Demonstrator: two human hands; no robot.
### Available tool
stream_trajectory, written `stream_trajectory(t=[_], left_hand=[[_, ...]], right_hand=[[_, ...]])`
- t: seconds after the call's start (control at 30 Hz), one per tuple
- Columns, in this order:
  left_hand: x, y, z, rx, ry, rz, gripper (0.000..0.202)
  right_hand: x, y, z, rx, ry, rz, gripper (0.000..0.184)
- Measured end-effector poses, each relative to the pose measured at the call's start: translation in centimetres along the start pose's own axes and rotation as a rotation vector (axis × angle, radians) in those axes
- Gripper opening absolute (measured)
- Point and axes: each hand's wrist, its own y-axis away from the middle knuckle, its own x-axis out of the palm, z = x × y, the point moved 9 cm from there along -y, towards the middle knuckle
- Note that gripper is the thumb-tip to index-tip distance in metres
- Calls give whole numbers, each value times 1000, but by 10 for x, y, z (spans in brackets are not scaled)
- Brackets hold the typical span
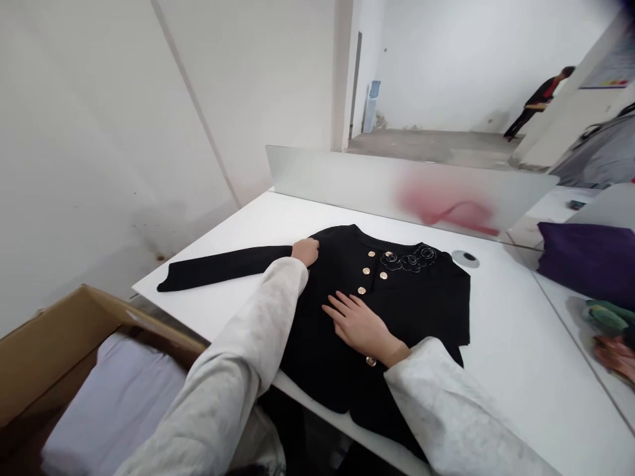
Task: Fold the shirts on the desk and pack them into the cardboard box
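One black top (pixel 332 264) lies spread across the white tabletop (pixel 506 330), its hem draped over the near edge. One long sleeve points toward the left corner; six gold buttons show, with dark flower trim at the neckline. The left hand (pixel 306 252) curls at the shoulder; whether it pinches cloth cannot be told. The right hand (pixel 364 329) rests flat, fingers spread, hiding part of the front. One frosted divider (pixel 337 175) lines the far edge; one cardboard box (pixel 64 330) sits beyond the left edge.
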Motion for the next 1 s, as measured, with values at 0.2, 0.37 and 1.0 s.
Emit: stream_trajectory(t=[0.2, 0.37, 1.0], left_hand=[[28, -5, 3, -44, -60, 111, 36], [37, -13, 6, 54, 4, 134, 47], [21, 9, 122, -426, 65, -42, 69]], right_hand=[[2, 0, 0, 0, 7, -27, 46], [2, -1, -2, 22, -12, -19, 46], [2, -1, -4, 57, -20, 36, 44]])
